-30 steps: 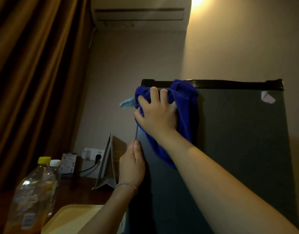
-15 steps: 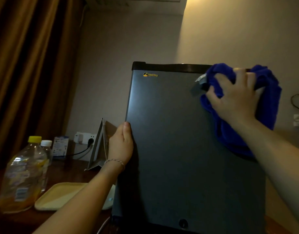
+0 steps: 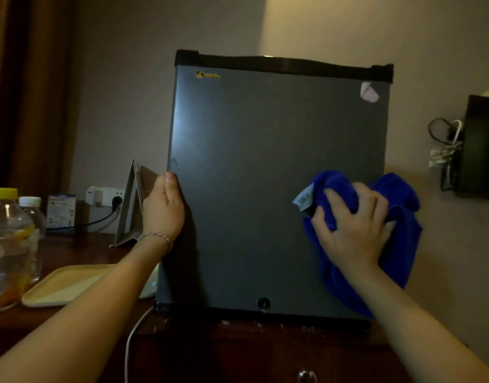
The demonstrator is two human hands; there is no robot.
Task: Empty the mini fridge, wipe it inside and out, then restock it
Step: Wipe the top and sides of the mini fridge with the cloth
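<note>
**Inspector:** Fridge stands upright on a dark wooden cabinet, door closed, its grey front facing the camera. A black strip runs along the top edge. A small yellow logo sits at the upper left of the door; a peeling pale sticker sits at the upper right. A round lock shows at the bottom centre.

**Clerk:** The hands?

**Inspector:** Left hand grips the door's left edge at mid-height, thumb on the front face, fingers curled round behind. A thin bracelet is on that wrist. Right hand holds a bunched blue cloth, fingers curled into it, and presses it against the door's lower right part. The cloth hangs below the hand and overlaps the door's right edge. A grey tag sticks out at the cloth's left.

**Clerk:** Left of the fridge?

**Inspector:** A pale yellow tray lies flat on the desk, its right end touching or passing behind the fridge corner; I cannot tell which. A clear bottle with a yellow cap stands at the frame's left edge, a white-capped bottle just behind it. A folded card stand is upright just beside the left hand. Behind it, a wall socket holds a black plug, and a small carton stands near it.

**Clerk:** Right side?

**Inspector:** A dark box is mounted on the wall, well apart from the fridge, with tangled cables at its left side. A pale cord runs down from the fridge's lower left corner over the cabinet front.
</note>
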